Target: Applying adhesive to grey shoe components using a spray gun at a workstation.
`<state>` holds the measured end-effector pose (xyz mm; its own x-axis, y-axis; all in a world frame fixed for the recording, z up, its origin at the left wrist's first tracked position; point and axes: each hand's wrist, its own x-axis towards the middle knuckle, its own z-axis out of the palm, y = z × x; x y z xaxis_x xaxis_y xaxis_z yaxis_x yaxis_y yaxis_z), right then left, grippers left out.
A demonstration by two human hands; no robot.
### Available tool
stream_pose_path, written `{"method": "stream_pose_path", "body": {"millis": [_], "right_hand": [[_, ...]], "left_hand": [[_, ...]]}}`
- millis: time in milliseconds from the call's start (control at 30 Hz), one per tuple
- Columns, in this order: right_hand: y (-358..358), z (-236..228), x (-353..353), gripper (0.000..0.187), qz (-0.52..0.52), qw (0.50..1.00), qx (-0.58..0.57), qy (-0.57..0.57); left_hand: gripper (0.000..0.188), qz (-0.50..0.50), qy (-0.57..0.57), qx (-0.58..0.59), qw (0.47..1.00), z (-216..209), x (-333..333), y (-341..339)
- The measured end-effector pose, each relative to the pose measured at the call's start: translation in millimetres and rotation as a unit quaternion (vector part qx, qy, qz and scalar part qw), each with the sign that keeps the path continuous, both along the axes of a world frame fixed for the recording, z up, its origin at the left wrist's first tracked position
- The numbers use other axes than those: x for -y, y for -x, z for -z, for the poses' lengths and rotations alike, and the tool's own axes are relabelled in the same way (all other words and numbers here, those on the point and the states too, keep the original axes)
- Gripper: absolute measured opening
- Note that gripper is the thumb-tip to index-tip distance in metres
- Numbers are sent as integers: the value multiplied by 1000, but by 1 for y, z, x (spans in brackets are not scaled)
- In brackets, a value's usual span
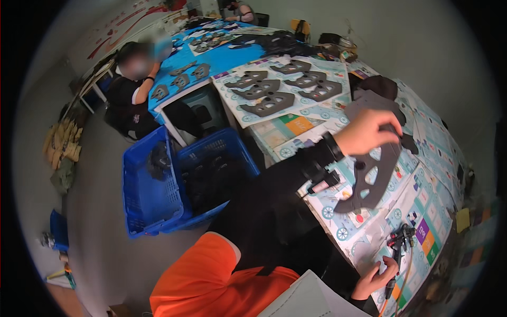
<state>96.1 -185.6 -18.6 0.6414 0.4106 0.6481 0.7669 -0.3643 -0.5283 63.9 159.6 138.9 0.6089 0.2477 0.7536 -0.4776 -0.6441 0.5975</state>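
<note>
Left hand (365,133) is pinching the grey cutout piece (386,166) by its top end over the patterned sheet (417,182); weak pinch could drop it. Right hand (376,279) is curling beside the spray gun (401,238), can't tell if gripping; bumping might topple it.

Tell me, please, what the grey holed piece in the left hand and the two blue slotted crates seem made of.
The grey holed piece looks like matte foam: thick, shineless, cleanly cut; rubber is possible. The blue slotted crates look like moulded plastic, slightly glossy, with rigid, evenly perforated walls.
</note>
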Motion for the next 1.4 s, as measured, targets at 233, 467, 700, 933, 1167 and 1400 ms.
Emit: {"method": "stream_pose_path", "body": {"millis": [233, 467, 700, 933, 1167, 1400], "right_hand": [[3, 1, -6, 13, -6, 996, 66, 57], [3, -6, -7, 11, 26, 992, 91, 85], [38, -38, -40, 12, -95, 994, 52, -1], [85, -36, -125, 12, -355, 928, -91, 68], [93, -28, -196, 16, -452, 869, -191, 61], [88, -78, -257, 8, -412, 821, -395, -2]], "left_hand": [[40, -272, 119, 72, 952, 63, -24, -37], [27, -229, -110, -109, 961, 151, 23, 67], [8, -294, -138, -14, 946, 173, 40, 84], [14, -279, -108, -28, 954, 183, 36, 90], [17, -199, 58, 6, 978, 178, 36, 92], [9, -94, 448, 10, 889, 143, 10, 124]]}}
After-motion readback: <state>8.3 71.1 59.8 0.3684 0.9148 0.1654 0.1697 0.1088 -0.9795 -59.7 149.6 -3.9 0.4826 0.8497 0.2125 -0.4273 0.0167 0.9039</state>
